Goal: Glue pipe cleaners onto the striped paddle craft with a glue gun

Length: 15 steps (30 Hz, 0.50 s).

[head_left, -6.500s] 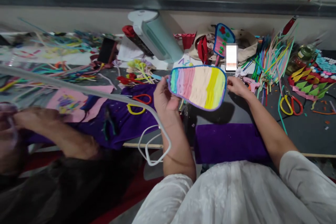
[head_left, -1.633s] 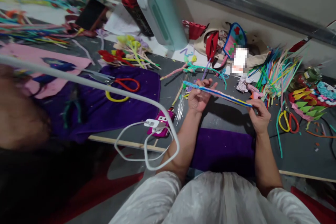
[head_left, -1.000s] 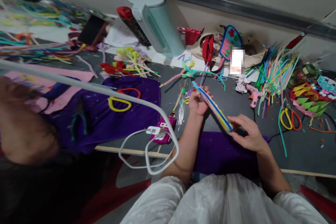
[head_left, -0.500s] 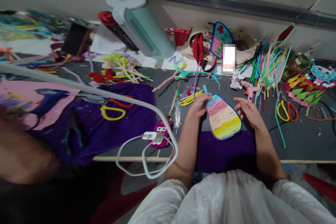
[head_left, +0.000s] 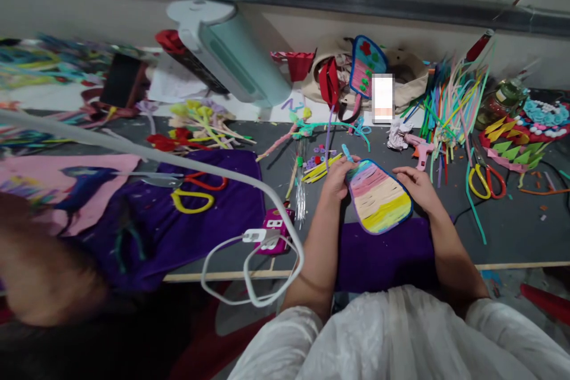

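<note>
A rounded panel (head_left: 378,197) striped in pink, cream and yellow, with a blue and purple edging, is tilted above a purple cloth (head_left: 385,255). My left hand (head_left: 341,177) pinches its narrow upper left end, where a light blue tip sticks out. Beside the panel's upper right edge is my right hand (head_left: 415,185), fingers apart and curved toward it, holding nothing that I can see. Thin yellow sticks (head_left: 323,168) lie just behind my left hand. A pink glue gun (head_left: 421,149) rests behind my right hand.
Scissors (head_left: 487,181) lie at right near bundled pipe cleaners (head_left: 458,107). A white cable (head_left: 267,190) crosses the left side over a magenta power strip (head_left: 275,230). Another person's arm (head_left: 48,267) is at far left. A pale green appliance (head_left: 243,53) stands behind.
The view has shifted slightly. My right hand has moved a little relative to the panel, and the panel has turned slightly. My left hand keeps its hold.
</note>
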Available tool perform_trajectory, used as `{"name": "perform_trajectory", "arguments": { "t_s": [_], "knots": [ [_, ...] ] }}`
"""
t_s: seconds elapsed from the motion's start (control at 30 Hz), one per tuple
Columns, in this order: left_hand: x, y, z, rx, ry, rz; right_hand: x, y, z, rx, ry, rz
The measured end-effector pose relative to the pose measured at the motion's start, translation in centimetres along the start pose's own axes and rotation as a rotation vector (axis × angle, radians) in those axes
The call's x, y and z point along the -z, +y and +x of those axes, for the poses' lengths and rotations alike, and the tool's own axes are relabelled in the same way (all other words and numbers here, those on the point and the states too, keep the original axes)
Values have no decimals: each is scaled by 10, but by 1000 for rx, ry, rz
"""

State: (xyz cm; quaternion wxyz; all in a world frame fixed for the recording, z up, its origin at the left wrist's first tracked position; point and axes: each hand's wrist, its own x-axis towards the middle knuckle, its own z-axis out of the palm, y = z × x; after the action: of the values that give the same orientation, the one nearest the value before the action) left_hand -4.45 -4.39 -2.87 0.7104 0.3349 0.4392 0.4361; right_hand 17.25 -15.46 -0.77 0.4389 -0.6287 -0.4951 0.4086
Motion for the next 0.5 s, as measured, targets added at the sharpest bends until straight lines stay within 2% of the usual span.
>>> {"name": "perform_trajectory", "arguments": {
  "t_s": [0.5],
  "knots": [
    [-5, -1, -2, -17, 85, 6, -4, -5, -4, -1, -20, 0]
  ]
}}
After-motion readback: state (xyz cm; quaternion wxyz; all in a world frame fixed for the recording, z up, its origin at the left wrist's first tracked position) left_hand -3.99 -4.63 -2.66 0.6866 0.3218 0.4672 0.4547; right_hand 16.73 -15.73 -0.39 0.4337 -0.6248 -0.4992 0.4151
